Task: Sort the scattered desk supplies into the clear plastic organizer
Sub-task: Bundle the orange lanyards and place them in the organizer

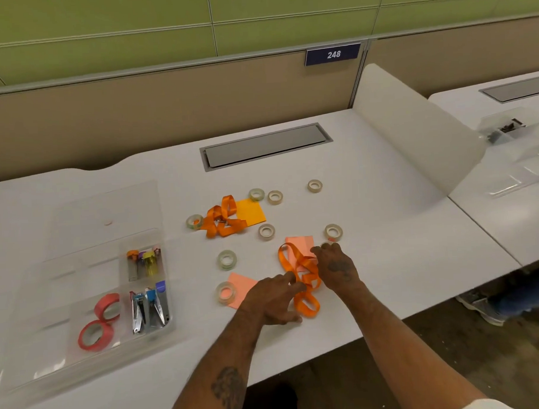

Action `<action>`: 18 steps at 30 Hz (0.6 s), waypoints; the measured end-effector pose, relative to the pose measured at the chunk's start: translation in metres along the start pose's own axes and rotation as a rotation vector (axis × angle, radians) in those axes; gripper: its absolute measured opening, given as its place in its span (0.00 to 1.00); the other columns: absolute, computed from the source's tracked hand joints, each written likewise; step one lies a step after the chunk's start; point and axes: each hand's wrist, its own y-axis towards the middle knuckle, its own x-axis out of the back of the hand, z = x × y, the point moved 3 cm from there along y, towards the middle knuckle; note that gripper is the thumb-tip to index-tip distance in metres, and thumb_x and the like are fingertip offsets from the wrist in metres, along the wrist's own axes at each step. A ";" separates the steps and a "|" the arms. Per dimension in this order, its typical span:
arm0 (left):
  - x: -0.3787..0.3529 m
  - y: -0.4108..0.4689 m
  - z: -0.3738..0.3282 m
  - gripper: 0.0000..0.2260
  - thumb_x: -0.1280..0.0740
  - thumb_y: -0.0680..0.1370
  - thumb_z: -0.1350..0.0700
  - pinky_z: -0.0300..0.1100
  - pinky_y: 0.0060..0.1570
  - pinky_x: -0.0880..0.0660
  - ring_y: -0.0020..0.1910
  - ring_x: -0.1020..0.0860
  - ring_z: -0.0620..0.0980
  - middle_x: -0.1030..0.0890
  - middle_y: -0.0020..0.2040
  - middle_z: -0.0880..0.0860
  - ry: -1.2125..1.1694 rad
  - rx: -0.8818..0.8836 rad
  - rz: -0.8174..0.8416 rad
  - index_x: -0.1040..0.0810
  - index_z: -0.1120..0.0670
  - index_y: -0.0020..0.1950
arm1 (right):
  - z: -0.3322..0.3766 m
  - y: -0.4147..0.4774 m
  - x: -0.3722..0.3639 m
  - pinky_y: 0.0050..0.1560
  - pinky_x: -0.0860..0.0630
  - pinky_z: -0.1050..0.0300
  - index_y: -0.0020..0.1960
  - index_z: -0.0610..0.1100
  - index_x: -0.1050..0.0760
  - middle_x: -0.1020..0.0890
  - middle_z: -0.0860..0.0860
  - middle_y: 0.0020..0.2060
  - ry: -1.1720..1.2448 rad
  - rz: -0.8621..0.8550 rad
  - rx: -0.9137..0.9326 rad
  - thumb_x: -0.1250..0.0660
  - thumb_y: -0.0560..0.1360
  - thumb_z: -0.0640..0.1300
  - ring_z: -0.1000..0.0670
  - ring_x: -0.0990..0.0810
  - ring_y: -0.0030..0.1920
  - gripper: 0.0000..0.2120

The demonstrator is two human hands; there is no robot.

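A clear plastic organizer (78, 243) lies at the left of the white desk; it holds two red tape rolls (99, 323), staplers (149, 308) and small coloured items (145, 262). An orange lanyard (302, 280) lies tangled near the front edge, partly over a pink sticky pad (301, 244). My left hand (274, 300) pinches the lanyard's middle loops. My right hand (335, 266) grips its right side. A second orange lanyard (221, 218) lies farther back beside an orange sticky pad (251, 211). Several clear tape rolls, such as one (226, 259), are scattered about.
Another pink sticky pad (239, 287) lies under a tape roll (225, 292) left of my left hand. A grey cable hatch (265, 145) sits at the back. A frosted divider (413, 130) stands at the right, with a neighbouring desk beyond it.
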 end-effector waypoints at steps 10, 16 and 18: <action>0.023 0.000 0.004 0.10 0.36 0.79 0.46 0.46 0.46 0.25 0.49 0.23 0.52 0.24 0.54 0.50 -0.127 0.061 -0.212 0.23 0.49 0.56 | -0.004 0.016 0.014 0.57 0.27 0.52 0.61 0.45 0.24 0.23 0.45 0.58 0.044 -0.173 -0.003 0.46 0.81 0.44 0.45 0.28 0.62 0.15; 0.076 -0.030 0.046 0.06 0.35 0.78 0.50 0.46 0.45 0.25 0.45 0.22 0.48 0.20 0.47 0.47 -0.409 0.272 -0.617 0.23 0.50 0.50 | 0.000 0.042 0.078 0.48 0.24 0.53 0.49 0.43 0.20 0.18 0.46 0.47 0.558 -0.292 -0.093 0.39 0.77 0.46 0.47 0.21 0.49 0.10; 0.094 -0.042 0.062 0.04 0.35 0.78 0.51 0.45 0.47 0.24 0.44 0.22 0.47 0.19 0.46 0.47 -0.519 0.340 -0.723 0.23 0.50 0.49 | 0.010 0.049 0.097 0.39 0.27 0.58 0.46 0.44 0.21 0.17 0.48 0.43 0.710 -0.316 -0.110 0.38 0.77 0.47 0.51 0.21 0.42 0.09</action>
